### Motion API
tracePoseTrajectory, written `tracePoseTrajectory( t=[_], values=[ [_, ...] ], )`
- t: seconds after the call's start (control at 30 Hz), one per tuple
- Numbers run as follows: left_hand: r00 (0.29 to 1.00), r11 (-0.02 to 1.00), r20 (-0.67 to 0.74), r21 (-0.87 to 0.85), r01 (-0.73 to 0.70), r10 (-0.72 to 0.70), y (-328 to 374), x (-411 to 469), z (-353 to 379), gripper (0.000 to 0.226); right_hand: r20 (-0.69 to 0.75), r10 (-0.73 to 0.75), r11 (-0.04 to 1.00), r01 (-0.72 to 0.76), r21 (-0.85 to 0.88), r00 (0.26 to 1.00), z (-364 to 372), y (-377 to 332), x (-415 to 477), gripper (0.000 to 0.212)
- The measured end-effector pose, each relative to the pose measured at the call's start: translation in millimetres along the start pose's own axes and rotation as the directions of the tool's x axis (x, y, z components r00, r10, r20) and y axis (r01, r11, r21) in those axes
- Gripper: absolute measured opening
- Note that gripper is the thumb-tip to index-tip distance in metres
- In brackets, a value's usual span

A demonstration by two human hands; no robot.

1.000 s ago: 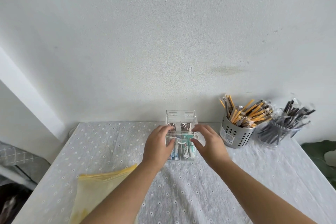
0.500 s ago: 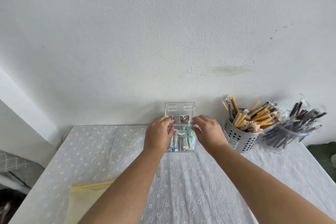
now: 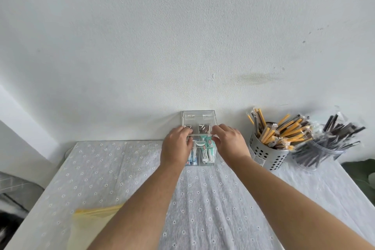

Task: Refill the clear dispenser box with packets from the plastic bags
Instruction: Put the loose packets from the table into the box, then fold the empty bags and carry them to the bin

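Two hands are gripping the clear dispenser box (image 3: 198, 126) at the desk's (image 3: 121, 168) far edge by the wall: the left hand (image 3: 176, 148) and right hand (image 3: 230, 142) are curling fingers around its sides. Packets (image 3: 205, 149) are sitting inside; a yellow plastic bag (image 3: 91, 221) is lying near-left.

A: What does the person wear on the arms?

B: No sleeve shows; both forearms are bare from the picture's 6 o'clock edge up to the wrists.

A: Anything on the left hand (image 3: 177, 146)?

B: No glove, ring or watch visible.

A: The right hand (image 3: 231, 142)?

B: Equally bare, with short nails.
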State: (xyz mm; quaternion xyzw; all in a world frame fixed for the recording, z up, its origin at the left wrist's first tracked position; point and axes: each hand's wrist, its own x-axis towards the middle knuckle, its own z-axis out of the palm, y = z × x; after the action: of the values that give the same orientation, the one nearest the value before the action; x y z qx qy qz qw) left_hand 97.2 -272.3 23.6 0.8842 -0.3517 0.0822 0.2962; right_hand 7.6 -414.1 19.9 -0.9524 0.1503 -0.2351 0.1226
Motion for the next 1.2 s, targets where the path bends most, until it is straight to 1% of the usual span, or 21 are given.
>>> tracePoseTrajectory(
  t=[0.07,0.13,0.17,0.27,0.33,0.4,0.43,0.47,0.53,0.6,0.67,0.73,0.8,0.83,0.9,0.97,1.03,1.1,1.13,1.17,1.2],
  values=[
    [1.0,1.0,0.01,0.0,0.013,-0.013,2.3,1.9,-2.4,0.025,0.023,0.014,1.0,-0.013,-0.006,1.0,-3.1,-2.5,0.4,0.013],
    [0.997,0.999,0.064,0.003,0.034,-0.034,6.9,6.9,-8.8,0.024,0.073,0.05,0.999,-0.049,-0.016,0.996,-8.4,-7.4,1.6,0.013],
    [0.993,0.999,0.114,0.009,0.04,-0.041,9.2,8.3,-13.7,0.028,0.103,0.073,0.997,-0.071,-0.027,0.992,-11.9,-11.1,2.2,0.015],
    [0.963,0.998,0.266,-0.042,0.056,-0.043,6.3,-2.6,-29.6,0.052,0.197,0.146,0.989,-0.135,-0.068,0.97,-21.7,-18.7,-2.4,0.025],
    [0.962,0.994,0.267,-0.076,0.085,-0.061,-10.1,-27.4,-41.5,0.057,0.192,0.149,0.987,-0.134,-0.089,0.97,-23.0,-27.0,-16.2,0.035],
    [0.968,0.989,0.222,-0.065,0.13,-0.113,-34.6,-59.6,-51.9,0.052,0.134,0.142,0.99,-0.139,-0.028,0.981,-18.8,-42.6,-38.5,0.032],
    [0.967,0.984,0.2,-0.054,0.171,-0.157,-48.6,-77.7,-57.8,0.048,0.137,0.145,0.989,-0.149,0.021,0.98,-14.0,-54.6,-51.5,0.028],
    [0.961,0.974,0.177,-0.041,0.224,-0.214,-61.7,-95.6,-63.9,0.046,0.169,0.145,0.985,-0.158,0.065,0.975,-7.5,-67.5,-64.4,0.025],
    [0.93,0.939,0.135,0.005,0.345,-0.343,-89.6,-133.8,-77.4,0.046,0.315,0.119,0.976,-0.169,0.136,0.942,11.6,-98.1,-90.5,0.025],
    [0.887,0.894,0.112,0.057,0.445,-0.449,-114.7,-171.5,-88.4,0.049,0.467,0.087,0.96,-0.199,0.196,0.88,30.6,-127.2,-117.0,0.032],
    [0.817,0.827,0.13,0.125,0.548,-0.561,-136.4,-207.1,-96.8,0.055,0.569,0.074,0.934,-0.257,0.249,0.819,47.2,-154.0,-143.4,0.04],
    [0.735,0.753,0.169,0.209,0.624,-0.657,-152.3,-237.2,-101.7,0.066,0.639,0.094,0.896,-0.345,0.28,0.763,59.5,-177.3,-165.2,0.049],
    [0.683,0.71,0.196,0.232,0.665,-0.704,-166.1,-258.4,-106.0,0.079,0.673,0.171,0.821,-0.482,0.307,0.72,70.5,-199.0,-177.3,0.059],
    [0.671,0.7,0.2,0.224,0.678,-0.714,-172.8,-265.3,-107.4,0.083,0.671,0.226,0.773,-0.549,0.318,0.706,75.6,-208.6,-179.9,0.062],
    [0.676,0.705,0.199,0.172,0.688,-0.709,-182.2,-271.9,-108.2,0.088,0.646,0.345,0.666,-0.662,0.342,0.681,82.6,-221.1,-181.0,0.066],
    [0.672,0.688,0.21,0.003,0.725,-0.71,-188.7,-274.3,-107.8,0.087,0.627,0.455,0.53,-0.758,0.38,0.632,86.5,-228.3,-179.7,0.067],
    [0.627,0.602,0.219,-0.174,0.779,-0.748,-192.9,-274.2,-110.3,0.081,0.635,0.536,0.367,-0.831,0.418,0.556,86.7,-231.5,-177.9,0.066],
    [0.596,0.546,0.232,-0.246,0.801,-0.769,-196.4,-272.7,-115.2,0.073,0.667,0.561,0.227,-0.866,0.445,0.49,84.8,-230.8,-174.5,0.061],
    [0.606,0.558,0.252,-0.239,0.795,-0.754,-196.9,-272.5,-117.2,0.071,0.679,0.561,0.186,-0.871,0.454,0.474,81.8,-229.9,-173.1,0.056],
    [0.637,0.603,0.272,-0.207,0.771,-0.721,-195.8,-272.0,-118.7,0.071,0.679,0.563,0.171,-0.871,0.461,0.471,78.1,-227.8,-172.0,0.048],
    [0.678,0.663,0.279,-0.158,0.731,-0.68,-192.4,-270.4,-119.8,0.07,0.67,0.567,0.182,-0.866,0.466,0.48,72.8,-225.0,-171.2,0.039]
  ],
)
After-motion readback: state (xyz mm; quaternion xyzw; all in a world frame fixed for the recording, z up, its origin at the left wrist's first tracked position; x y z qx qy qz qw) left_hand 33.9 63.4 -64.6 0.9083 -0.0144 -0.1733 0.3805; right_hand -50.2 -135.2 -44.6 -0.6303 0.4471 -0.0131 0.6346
